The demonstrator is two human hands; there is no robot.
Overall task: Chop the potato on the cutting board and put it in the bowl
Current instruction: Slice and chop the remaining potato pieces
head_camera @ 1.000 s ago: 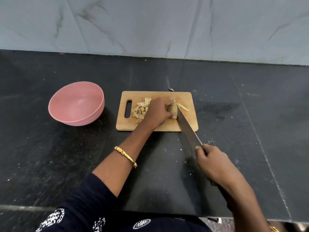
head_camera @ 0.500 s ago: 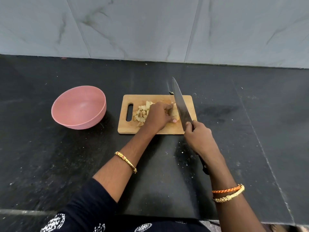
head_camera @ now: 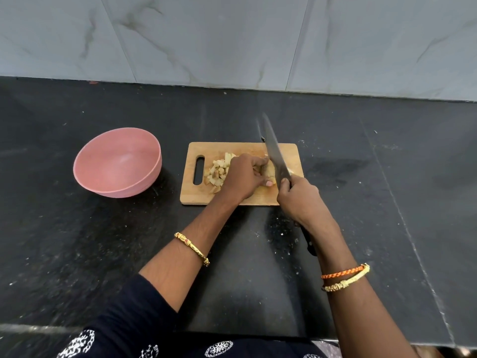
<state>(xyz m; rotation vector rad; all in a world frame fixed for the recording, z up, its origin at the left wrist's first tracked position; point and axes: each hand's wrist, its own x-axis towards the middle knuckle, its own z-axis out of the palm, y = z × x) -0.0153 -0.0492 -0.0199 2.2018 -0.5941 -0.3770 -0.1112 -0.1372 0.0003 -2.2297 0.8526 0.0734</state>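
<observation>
Two hands work at the board. Nearest the counter's front edge: a dark printed sleeve [head_camera: 124,316], a gold bangle [head_camera: 192,248] on the left wrist, orange braided and gold bangles [head_camera: 346,277] on the right.

Change: one second back the right hand [head_camera: 300,200] sat low toward the front edge with the knife drawn clear of the board; now it is up at the board's near right corner, and the blade lies across the potato with its tip past the far edge. Likely another slicing stroke is starting; chopping is not finished.

Right fingers are wrapped tight on the knife [head_camera: 276,153], forefinger up by the blade's base, black handle poking out behind the wrist. Left hand [head_camera: 245,177] is curled over the remaining potato piece [head_camera: 270,169], fingertips tucked, thumbnail showing, just left of the blade. Risk judged: fingers close to the edge.

Cut potato chunks [head_camera: 218,170] sit heaped mid-board near the handle slot: pale, blocky, some brown skin. Cutting board [head_camera: 198,195]: light wood, rectangular, rounded corners. Steel blade is long, smooth, tapered.

Pink bowl [head_camera: 117,161], matte, round, stands left of the board, apart from it, with nothing in it, so transfer is not yet done. Counter [head_camera: 77,241] is black speckled stone. Grey marbled wall tiles [head_camera: 206,40] run behind.
</observation>
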